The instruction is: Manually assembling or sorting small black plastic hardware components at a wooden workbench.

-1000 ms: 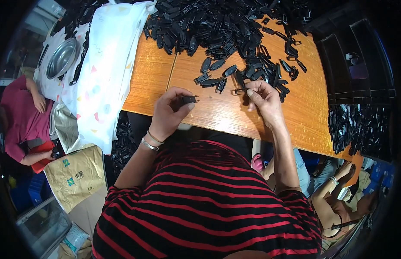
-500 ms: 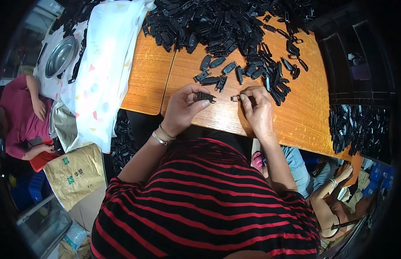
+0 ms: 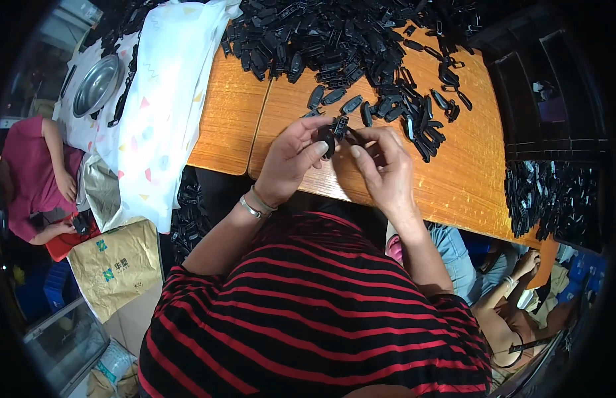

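Over the near part of the table, my left hand (image 3: 291, 159) pinches an oval black plastic piece (image 3: 328, 144) between thumb and fingers, tilted up on end. Close beside it on the right, my right hand (image 3: 389, 166) has its fingers curled and its thumb bent in. Something dark shows at those fingertips, too small and covered to make out. Just beyond the fingertips lies a slotted black plastic piece (image 3: 342, 125) on the wooden table (image 3: 308, 192). Several loose oval black pieces (image 3: 351, 104) lie a little farther off.
A big heap of black plastic pieces (image 3: 301, 40) covers the table's far side. White patterned plastic sheeting (image 3: 165, 86) and a metal bowl (image 3: 97, 86) are at left. A dark rack (image 3: 547, 99) stands at right. One person (image 3: 46, 172) sits at left, another (image 3: 503, 325) at lower right.
My hands have come closer together. The left hand has turned its black piece more upright. The small frame seen at my right fingertips earlier is no longer plainly visible.
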A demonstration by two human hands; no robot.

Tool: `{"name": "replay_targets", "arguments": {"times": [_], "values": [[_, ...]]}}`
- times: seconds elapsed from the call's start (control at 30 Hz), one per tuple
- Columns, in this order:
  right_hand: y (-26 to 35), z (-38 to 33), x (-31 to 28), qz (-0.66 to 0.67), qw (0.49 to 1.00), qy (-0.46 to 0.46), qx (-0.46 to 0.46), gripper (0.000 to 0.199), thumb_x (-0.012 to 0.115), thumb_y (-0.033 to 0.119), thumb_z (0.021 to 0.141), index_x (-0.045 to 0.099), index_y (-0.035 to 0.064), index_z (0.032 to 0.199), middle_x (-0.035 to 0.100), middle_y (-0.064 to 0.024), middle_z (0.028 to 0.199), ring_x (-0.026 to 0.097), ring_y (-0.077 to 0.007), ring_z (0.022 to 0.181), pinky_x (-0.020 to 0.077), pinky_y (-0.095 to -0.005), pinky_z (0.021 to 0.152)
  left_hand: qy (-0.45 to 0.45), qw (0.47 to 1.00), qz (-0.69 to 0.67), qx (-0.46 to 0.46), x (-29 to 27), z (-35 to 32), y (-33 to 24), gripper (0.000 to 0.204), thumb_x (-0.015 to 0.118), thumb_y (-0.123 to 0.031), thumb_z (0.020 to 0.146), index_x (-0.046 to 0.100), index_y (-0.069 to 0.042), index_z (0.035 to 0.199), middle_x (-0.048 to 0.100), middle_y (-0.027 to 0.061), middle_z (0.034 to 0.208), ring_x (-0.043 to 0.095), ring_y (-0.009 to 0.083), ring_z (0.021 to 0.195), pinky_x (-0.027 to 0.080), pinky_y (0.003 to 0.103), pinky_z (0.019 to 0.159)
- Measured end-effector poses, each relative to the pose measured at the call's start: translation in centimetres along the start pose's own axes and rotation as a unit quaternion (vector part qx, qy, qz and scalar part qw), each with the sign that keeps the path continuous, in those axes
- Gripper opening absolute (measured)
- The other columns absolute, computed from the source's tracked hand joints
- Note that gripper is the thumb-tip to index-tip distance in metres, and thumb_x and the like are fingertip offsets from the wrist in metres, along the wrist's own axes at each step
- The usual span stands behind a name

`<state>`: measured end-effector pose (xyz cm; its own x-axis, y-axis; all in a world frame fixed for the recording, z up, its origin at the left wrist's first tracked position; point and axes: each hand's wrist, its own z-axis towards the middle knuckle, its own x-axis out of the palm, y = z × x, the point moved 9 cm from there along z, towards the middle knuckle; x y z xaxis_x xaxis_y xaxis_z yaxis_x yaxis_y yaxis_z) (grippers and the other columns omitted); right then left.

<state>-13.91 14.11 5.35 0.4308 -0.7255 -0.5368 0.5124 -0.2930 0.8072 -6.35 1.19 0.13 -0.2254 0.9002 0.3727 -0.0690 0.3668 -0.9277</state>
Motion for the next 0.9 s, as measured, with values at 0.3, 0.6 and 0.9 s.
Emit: {"name": "replay_targets", "arguments": {"times": [0.3,0.6,0.9], "values": [[0.9,-0.2,1.8,0.063,0.998,0.01,-0.029,0.017,0.07,0.004,0.085,0.062,-0.0012,0.1,0.058,-0.0058,0.087,0.056,-0.0101,0.066,0.0448,-0.023,0.059,-0.02,1.0,-0.011,0.013,-0.5,-0.2,0.1,0.027,0.056,-0.001,0.095,0.053,0.002,0.121,0.063,0.0033,0.106,0.058,0.0067,0.095,0.048,0.021,0.08],[1.0,-1.0,2.3,-0.007,0.997,-0.027,-0.075,0.02,0.074,0.005,0.081,0.062,0.0009,0.097,0.058,-0.0099,0.086,0.062,-0.0188,0.065,0.049,-0.0285,0.057,-0.046,0.998,0.052,0.009,-0.8,-0.8,1.4,0.031,0.059,-0.004,0.094,0.058,0.001,0.125,0.065,0.0021,0.098,0.06,0.0066,0.087,0.049,0.022,0.078],[0.3,-2.6,3.4,-0.036,0.997,-0.06,-0.032,0.043,0.078,0.009,0.077,0.056,0.0029,0.113,0.058,-0.0129,0.097,0.064,-0.0289,0.081,0.0524,-0.0358,0.065,-0.078,0.989,0.1,0.073,0.1,-1.8,1.2,0.022,0.05,-0.006,0.098,0.06,0.002,0.115,0.065,0.0043,0.094,0.061,0.0088,0.085,0.049,0.023,0.076]]}}
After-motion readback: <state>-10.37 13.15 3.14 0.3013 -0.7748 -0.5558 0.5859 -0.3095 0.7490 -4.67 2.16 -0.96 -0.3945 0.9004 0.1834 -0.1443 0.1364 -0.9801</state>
